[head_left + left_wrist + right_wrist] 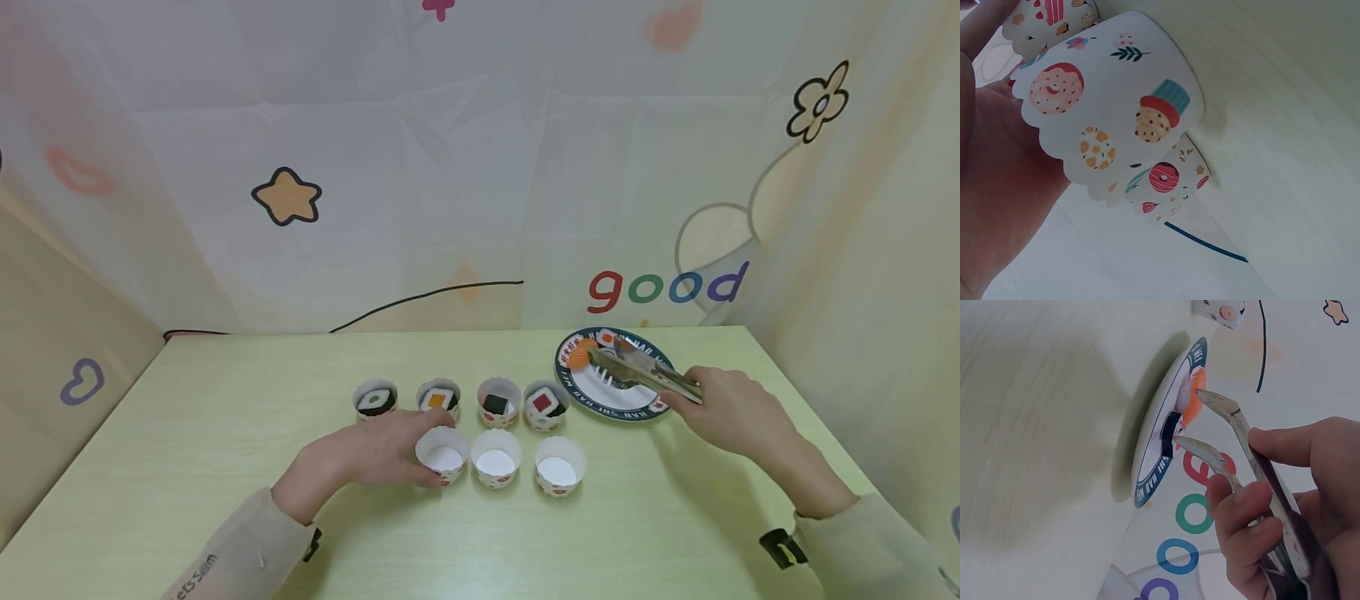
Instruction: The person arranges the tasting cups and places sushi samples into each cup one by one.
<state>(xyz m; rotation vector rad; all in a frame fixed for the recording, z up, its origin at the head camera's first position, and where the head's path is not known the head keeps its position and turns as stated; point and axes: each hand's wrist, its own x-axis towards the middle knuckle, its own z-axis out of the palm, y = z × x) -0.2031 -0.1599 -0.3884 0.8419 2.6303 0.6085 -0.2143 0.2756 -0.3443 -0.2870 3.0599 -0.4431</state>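
My left hand [367, 450] holds a white paper cup [442, 456] at the left end of the front row, thumb on its near side, fingers at its far rim. That cup's donut and cupcake print [1110, 106] fills much of the left wrist view. My right hand [738, 412] grips metal tongs [648, 375] over a blue-rimmed plate [626, 414]. Their tips stand apart above the plate, near an orange-topped toy sushi [1194, 400] and a black-banded piece [1171, 434]. Whether they touch either piece I cannot tell.
Two more front-row cups, a middle one [496, 460] and a right one [560, 468], show bare white insides. Behind them stand several cups with sushi pieces, among them a red-centred piece [543, 404] and a green-centred one [375, 402]. A printed curtain [480, 208] hangs behind the table.
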